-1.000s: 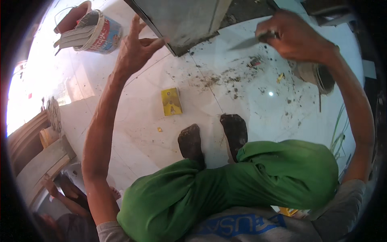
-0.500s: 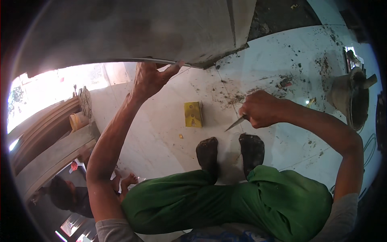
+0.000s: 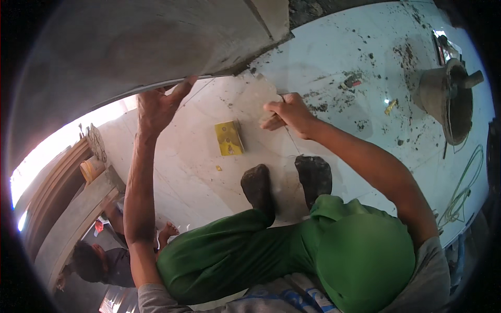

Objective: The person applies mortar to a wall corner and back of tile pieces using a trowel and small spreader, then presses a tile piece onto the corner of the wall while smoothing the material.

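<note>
My left hand [image 3: 159,109] is raised to the lower edge of a large grey slab-like surface [image 3: 141,47]. Its thumb and fingers close on a thin pale strip [image 3: 156,84] running along that edge; some fingertips are hidden. My right hand [image 3: 292,116] is closed around what looks like a trowel [image 3: 261,98]. Its pale blade is turned broadside, blurred against the floor and pointing toward the slab's edge, apart from it. Between my arms a yellow box [image 3: 228,139] sits on the floor, ahead of my dark-covered feet.
Dirt crumbs [image 3: 318,101] litter the pale tiles. On the right stands a mortar-stained bucket [image 3: 443,99] with a handle-like piece in it, near a loose green cable [image 3: 462,195]. Long boards [image 3: 60,198] lie at the left, with another person [image 3: 99,263] below them.
My right hand has moved left and up toward the slab's edge, turning the blade broadside. My left hand still grips the strip. The view has shifted, with the bucket's cable showing more.
</note>
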The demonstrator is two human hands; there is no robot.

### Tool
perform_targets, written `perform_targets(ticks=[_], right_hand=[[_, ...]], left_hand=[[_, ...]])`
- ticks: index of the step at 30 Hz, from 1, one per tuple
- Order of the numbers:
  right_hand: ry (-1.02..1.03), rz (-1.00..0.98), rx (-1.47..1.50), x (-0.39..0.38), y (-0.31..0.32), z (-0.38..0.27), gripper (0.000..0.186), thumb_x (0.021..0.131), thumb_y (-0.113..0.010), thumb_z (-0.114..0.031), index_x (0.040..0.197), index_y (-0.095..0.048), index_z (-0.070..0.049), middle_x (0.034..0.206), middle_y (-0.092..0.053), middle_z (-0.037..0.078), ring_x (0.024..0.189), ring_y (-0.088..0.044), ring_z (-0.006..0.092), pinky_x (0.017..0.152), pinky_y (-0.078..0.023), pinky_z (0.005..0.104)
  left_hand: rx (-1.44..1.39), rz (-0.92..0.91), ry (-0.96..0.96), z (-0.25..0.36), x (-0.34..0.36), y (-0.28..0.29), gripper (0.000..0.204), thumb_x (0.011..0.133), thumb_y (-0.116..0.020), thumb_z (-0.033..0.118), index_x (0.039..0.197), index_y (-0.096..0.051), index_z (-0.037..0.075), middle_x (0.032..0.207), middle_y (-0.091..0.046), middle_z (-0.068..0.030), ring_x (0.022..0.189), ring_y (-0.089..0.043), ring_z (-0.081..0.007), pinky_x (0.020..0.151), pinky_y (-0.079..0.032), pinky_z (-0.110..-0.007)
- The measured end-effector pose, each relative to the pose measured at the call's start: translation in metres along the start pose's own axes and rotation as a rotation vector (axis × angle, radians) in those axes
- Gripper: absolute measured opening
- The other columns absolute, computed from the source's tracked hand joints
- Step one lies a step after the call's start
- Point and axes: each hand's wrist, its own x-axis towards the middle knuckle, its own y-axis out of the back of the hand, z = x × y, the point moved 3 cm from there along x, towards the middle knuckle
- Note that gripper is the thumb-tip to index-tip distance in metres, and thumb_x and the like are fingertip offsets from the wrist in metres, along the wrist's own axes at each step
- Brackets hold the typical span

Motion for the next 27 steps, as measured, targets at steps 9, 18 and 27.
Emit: perform_targets(ticks=[9, 18, 27], right_hand=[[0.136, 0.101, 0.392, 0.038, -0.041, 0.010, 0.030, 0.102, -0.071, -0.021, 0.112, -0.059, 0.005, 0.101, -0.076, 0.023, 0.097, -0.080, 0.0340, 0.086, -0.066, 0.0405], [0.141, 0.094, 0.437, 0.039, -0.042, 0.019, 0.029, 0.101, -0.070, -0.011, 0.114, -0.054, 0.009, 0.110, -0.072, 0.022, 0.101, -0.079, 0.0367, 0.090, -0.068, 0.0422], [0.167, 0.164, 0.440, 0.032, -0.047, 0.017, 0.029, 0.103, -0.069, -0.011, 0.114, -0.053, 0.010, 0.111, -0.069, 0.019, 0.102, -0.078, 0.0385, 0.090, -0.068, 0.0428]], left_hand=[[0.035, -0.004, 0.107, -0.001, 0.001, 0.001, 0.033, 0.094, -0.085, 0.017, 0.116, -0.074, -0.005, 0.107, -0.079, -0.0125, 0.099, -0.077, -0.0209, 0.089, -0.062, -0.034], [-0.086, 0.012, 0.039, -0.001, 0.001, 0.001, 0.037, 0.094, -0.086, 0.018, 0.117, -0.072, -0.008, 0.109, -0.079, -0.0150, 0.100, -0.078, -0.0233, 0.093, -0.062, -0.036], [0.039, -0.062, 0.061, -0.004, 0.002, 0.007, 0.044, 0.095, -0.084, 0.024, 0.120, -0.071, -0.010, 0.105, -0.081, -0.0207, 0.100, -0.080, -0.0249, 0.088, -0.063, -0.036]])
